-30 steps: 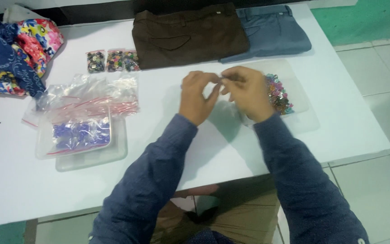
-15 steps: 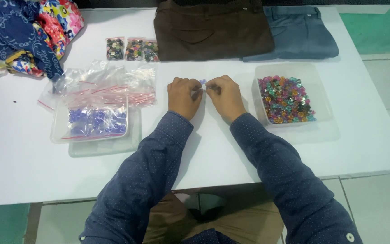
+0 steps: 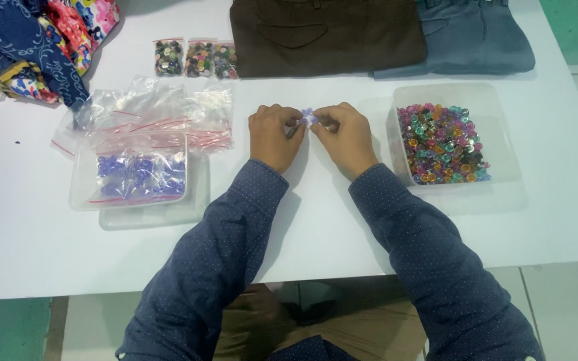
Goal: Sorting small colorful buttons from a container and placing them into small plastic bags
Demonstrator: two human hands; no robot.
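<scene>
Both hands met mid-table: left hand (image 3: 274,136) and right hand (image 3: 344,137) pinched small blue beads (image 3: 308,116) between fingertips, bead tray (image 3: 503,160) nearer right.

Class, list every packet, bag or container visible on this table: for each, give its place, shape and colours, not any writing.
Three small clear zip bags of mixed dark buttons: far edge, in a row.
Heap of empty clear bags with red seal strips: left of the left hand.
Clear rectangular tub of bagged purple beads: near left.
Clear rectangular tub of loose multicoloured beads: beside the right hand.
No labels, signs or screens.
</scene>
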